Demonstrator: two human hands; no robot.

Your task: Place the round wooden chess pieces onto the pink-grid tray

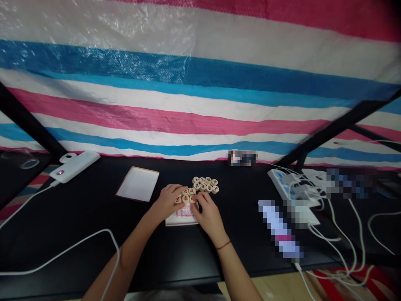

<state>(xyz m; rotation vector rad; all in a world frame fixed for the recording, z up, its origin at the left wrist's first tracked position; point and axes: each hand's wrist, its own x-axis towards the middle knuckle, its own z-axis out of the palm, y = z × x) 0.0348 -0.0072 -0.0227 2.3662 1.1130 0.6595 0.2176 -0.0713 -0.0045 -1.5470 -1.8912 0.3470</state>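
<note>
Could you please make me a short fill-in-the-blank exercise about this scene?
The left hand and right hand flank nearer pieces marked in the colour ____.
The farther pieces are marked in the colour ____.
The bracelet circles the ____ wrist.
The shallow white box lies to the ____ of both hands.
red; black; right; left

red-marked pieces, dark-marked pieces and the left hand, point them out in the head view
Red-marked pieces (186, 198), head view: face of one in the near row
Dark-marked pieces (203, 186), head view: face of one in the near row
Left hand (169, 199), head view: back of the hand
</note>
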